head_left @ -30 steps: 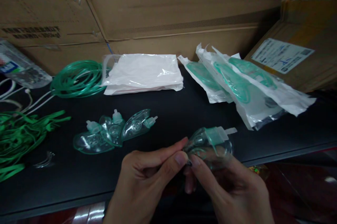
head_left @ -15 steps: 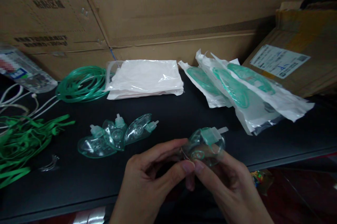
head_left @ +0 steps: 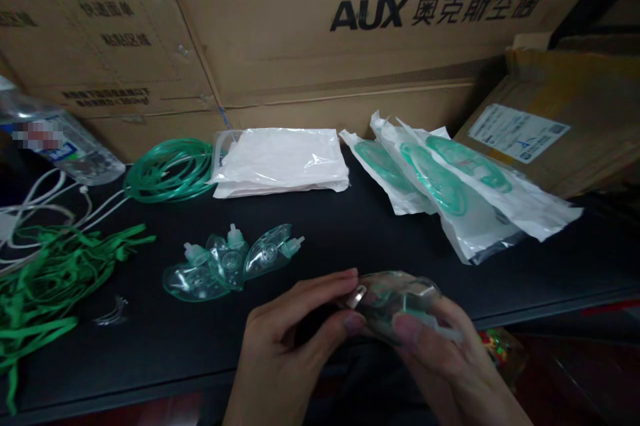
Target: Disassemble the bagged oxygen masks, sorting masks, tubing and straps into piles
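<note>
Clear mask [head_left: 384, 299] is near five o'clock in the view, its long way going from nine to three. Its spout [head_left: 449, 331] points to about four. The right hand [head_left: 450, 356] grips its three o'clock end; the left hand [head_left: 287, 329] pinches the other, by a shiny strip [head_left: 358, 296].

Dim light is leaving the flat black table [head_left: 325, 233] murky — small glints are brightening the flat white pack in clear plastic wrap [head_left: 280, 156] and the handheld curved transparent green plastic mask [head_left: 387, 289]. Pixelation is covering part of the clear plastic bottle [head_left: 97, 158].
</note>
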